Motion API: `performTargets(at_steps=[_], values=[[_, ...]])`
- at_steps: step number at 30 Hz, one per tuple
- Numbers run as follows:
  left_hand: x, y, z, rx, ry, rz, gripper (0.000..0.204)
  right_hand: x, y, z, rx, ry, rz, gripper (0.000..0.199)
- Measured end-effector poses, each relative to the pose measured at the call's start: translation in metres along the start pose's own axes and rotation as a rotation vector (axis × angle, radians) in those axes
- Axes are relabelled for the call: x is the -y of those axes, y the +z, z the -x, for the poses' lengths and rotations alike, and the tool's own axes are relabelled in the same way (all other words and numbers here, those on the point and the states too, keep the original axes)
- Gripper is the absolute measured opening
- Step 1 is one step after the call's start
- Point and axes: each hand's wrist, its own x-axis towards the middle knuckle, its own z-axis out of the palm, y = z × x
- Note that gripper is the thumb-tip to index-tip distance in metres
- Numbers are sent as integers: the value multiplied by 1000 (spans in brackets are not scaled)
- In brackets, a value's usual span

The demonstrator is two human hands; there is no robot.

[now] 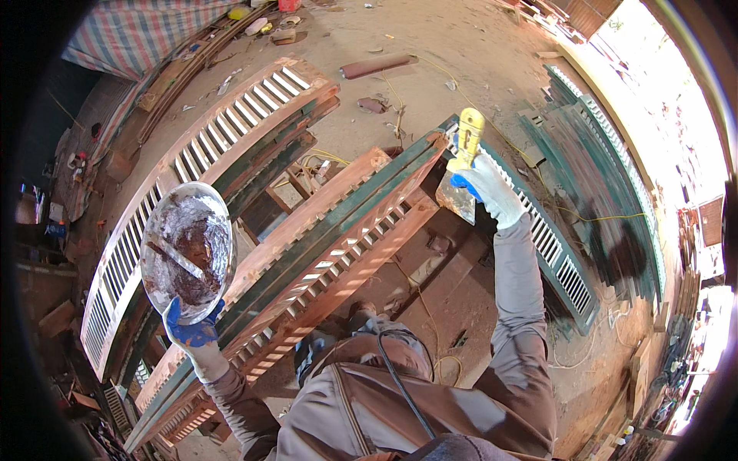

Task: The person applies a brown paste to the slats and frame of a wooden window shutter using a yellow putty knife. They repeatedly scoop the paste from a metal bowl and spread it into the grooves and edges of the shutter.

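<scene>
My left hand (194, 336), in a blue and white glove, holds up a round metal bowl (187, 251) smeared with brown filler; a stick lies inside it. My right hand (486, 187), gloved the same way, grips a putty knife (463, 169) by its yellow handle, blade pointing down. The blade sits at the top edge of a stack of louvered wooden shutters (338, 242), reddish brown and green, that leans in front of me.
A white louvered shutter (188, 165) leans at the left. Green shutters (592, 161) lie on the dirt floor at the right. A yellow cord (492, 123) runs across the ground. Scrap wood and clutter line the edges. A striped tarp (142, 31) hangs at upper left.
</scene>
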Motion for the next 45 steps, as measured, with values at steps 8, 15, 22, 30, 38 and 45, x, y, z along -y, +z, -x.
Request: performTargets(at_steps=[8, 15, 22, 30, 38, 45], values=[[13, -30, -2, 25, 58, 33, 30, 7, 16, -15, 109, 63, -38, 20], [27, -51, -4, 111, 202, -74, 28, 20, 36, -2, 233, 167, 12, 18], [1, -3, 2, 31, 56, -1, 41, 16, 39, 25, 139, 105, -447, 54], [-15, 53, 3, -26, -66, 3, 55, -38, -18, -19, 104, 40, -249, 66], [12, -13, -5, -54, 46, -37, 54, 4, 16, -10, 109, 30, -179, 24], [13, -19, -7, -27, 131, -123, 53, 20, 32, 6, 303, 128, -320, 35]])
